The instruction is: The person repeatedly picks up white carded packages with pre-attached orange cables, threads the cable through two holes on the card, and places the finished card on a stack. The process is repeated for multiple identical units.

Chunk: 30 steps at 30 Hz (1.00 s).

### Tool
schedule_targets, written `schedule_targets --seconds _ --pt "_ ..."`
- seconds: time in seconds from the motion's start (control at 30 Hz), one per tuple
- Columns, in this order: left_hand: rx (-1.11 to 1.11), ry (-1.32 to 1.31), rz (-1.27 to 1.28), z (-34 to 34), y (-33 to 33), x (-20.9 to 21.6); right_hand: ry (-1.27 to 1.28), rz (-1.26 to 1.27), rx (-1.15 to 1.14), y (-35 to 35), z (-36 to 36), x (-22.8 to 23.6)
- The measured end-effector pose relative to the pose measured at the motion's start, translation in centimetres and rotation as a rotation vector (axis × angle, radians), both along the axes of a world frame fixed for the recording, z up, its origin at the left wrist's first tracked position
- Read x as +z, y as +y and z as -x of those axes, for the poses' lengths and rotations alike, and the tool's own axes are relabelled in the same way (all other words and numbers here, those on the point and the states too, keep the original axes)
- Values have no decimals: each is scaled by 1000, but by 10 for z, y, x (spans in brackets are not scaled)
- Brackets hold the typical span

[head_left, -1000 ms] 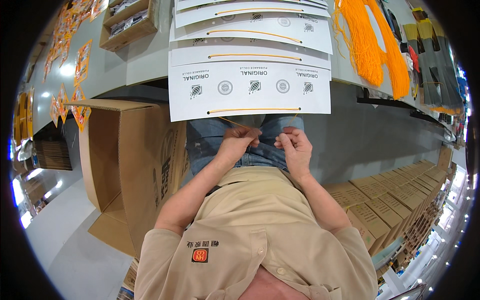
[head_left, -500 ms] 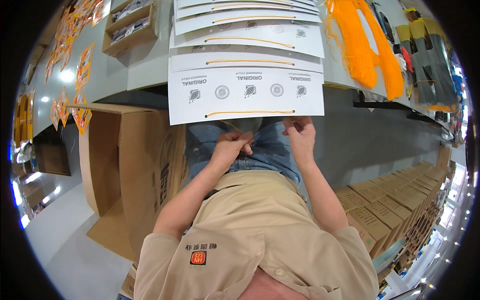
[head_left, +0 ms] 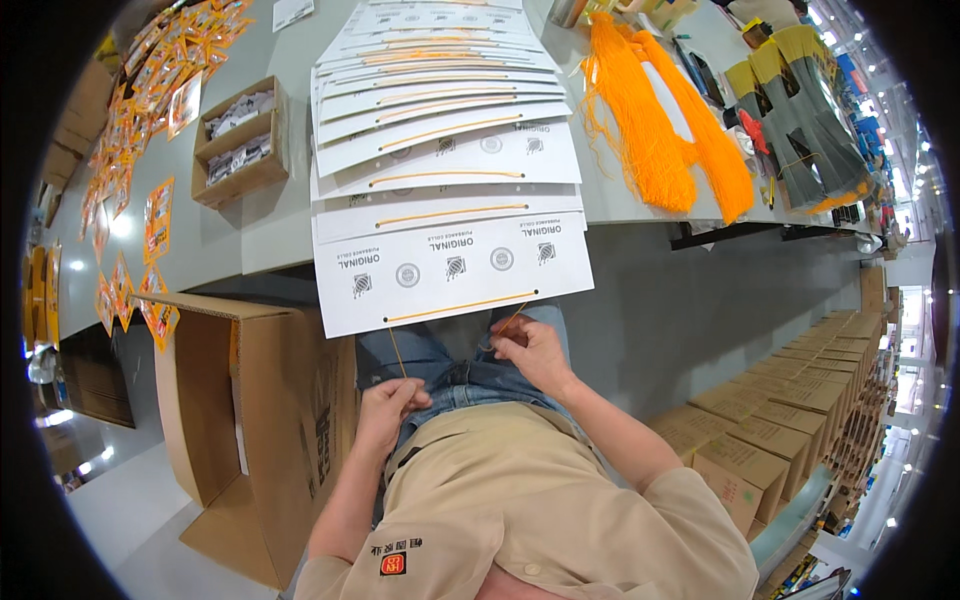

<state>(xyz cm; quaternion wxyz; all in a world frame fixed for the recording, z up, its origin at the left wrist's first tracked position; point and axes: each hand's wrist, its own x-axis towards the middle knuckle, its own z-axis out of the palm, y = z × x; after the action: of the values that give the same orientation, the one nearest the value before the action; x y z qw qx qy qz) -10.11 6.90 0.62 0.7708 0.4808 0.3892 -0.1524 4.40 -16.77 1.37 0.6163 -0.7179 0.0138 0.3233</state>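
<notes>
A white printed card [head_left: 455, 265] hangs over the table's near edge, at the front of a long overlapping row. An orange cord [head_left: 460, 306] runs through two holes along its lower edge. One end of that cord slants down taut to my left hand [head_left: 393, 402], whose fingers are closed on it below the left hole. My right hand [head_left: 533, 352] pinches the other cord end below the right hole. Behind this card, several like white cards [head_left: 450, 208] overlap, each with an orange cord across it.
A two-part cardboard tray [head_left: 240, 185] stands left of the cards, with orange packets [head_left: 160, 220] beyond. Bundles of orange cord [head_left: 640, 150] lie at right. An open carton [head_left: 275, 400] stands by my left side. Closed cartons [head_left: 740, 470] line the floor at right.
My hands have moved apart, with the cord ends now drawn down from the holes. The view has shifted, so the cards appear farther left and lower.
</notes>
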Motion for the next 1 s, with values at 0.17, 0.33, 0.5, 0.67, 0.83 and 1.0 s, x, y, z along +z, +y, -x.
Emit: schedule_targets --seconds 0.17,0.33,0.5,0.67,0.83,1.0 --pt "143 25 92 4 4 -5 33 -53 54 6 -2 14" --pt "164 -14 99 -32 -12 -11 56 -148 141 12 -2 32" --pt "-22 -152 120 -72 -45 -7 19 -62 279 39 -7 32" --pt "-172 -204 63 -75 -54 11 -57 -12 121 66 -19 14" --pt "-116 -305 -126 -70 -30 28 -32 -149 92 48 -24 12" --pt "28 -373 -142 -85 -33 28 29 -275 197 42 -9 20"
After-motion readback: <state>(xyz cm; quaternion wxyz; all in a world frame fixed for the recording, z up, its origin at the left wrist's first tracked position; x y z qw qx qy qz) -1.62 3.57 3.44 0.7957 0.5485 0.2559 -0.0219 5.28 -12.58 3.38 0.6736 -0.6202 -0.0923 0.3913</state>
